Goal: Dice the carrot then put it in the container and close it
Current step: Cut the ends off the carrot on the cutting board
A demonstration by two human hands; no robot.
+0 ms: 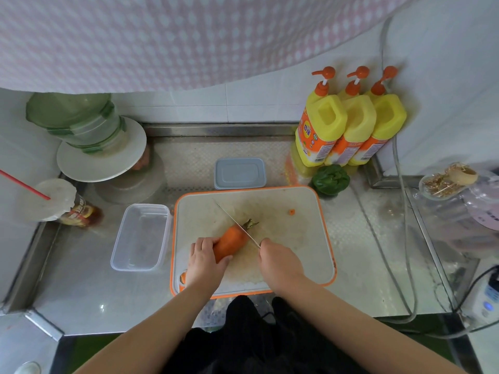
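Carrot (231, 242) mid-board, knife (235, 222) at stem end

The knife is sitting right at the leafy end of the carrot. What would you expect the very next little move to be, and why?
Probably pressing the knife down to slice off the stem end. The blade lies across the carrot near its green top, the right hand grips the handle, and the left hand holds the carrot steady on the cutting board. The carrot looks whole, and the clear container holds no carrot.

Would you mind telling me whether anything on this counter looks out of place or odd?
One small orange piece lies alone near the cutting board's far right corner, away from the carrot. Otherwise nothing stands out.
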